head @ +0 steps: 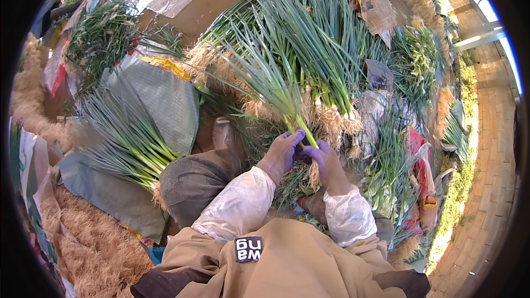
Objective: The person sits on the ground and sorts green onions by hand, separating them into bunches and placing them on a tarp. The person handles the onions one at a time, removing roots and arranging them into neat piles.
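Both my hands meet in front of me, with purple fingers and clear plastic sleeves on the forearms. My left hand (286, 151) grips green onion stalks (293, 116) by their lower part, the leaves fanning up and away. Close beside it, my right hand (325, 164) is closed round the pale stem, and the roots (314, 177) hang below its fingers. Just beyond lies a large pile of green onions (306, 45) with roots towards me. Another bunch of green onions (136, 145) rests by my left knee, on grey woven sacking (161, 99).
Trimmed leaves (385, 174) lie in a heap at the right, beside a red and white bag (420, 157). Brown root-like fibres (91, 240) fill the lower left. A tiled floor (488, 165) runs along the right edge. Brown paper (374, 8) lies on the far pile.
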`<action>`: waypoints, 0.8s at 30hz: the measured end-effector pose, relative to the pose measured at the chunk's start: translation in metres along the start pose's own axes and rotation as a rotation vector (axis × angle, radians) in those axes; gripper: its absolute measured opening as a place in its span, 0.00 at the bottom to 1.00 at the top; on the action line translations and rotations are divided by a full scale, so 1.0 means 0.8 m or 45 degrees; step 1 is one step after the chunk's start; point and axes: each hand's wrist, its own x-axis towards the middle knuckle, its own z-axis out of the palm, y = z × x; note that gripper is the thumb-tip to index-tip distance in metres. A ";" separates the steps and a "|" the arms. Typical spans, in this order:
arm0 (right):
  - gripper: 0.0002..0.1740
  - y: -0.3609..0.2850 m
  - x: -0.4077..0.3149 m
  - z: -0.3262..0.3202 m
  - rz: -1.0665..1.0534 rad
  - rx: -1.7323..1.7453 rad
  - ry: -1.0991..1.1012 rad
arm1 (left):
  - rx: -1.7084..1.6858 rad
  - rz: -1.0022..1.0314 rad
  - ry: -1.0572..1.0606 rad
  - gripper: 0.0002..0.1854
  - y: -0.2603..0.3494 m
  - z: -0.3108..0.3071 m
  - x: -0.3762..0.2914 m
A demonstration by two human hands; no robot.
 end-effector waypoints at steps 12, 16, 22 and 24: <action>0.28 -0.095 0.098 -0.036 0.154 -0.377 -0.114 | 0.473 0.041 0.055 0.14 0.011 -0.046 -0.041; 0.20 -0.082 0.062 0.039 0.120 -0.672 -0.097 | 1.326 0.154 0.158 0.15 -0.001 -0.020 -0.062; 0.07 -0.039 0.045 0.022 0.439 0.597 -0.067 | 0.652 -0.043 -0.132 0.21 0.014 -0.038 -0.057; 0.05 -0.037 0.029 0.023 0.415 0.712 -0.088 | 0.248 -0.202 0.008 0.14 0.025 -0.050 -0.045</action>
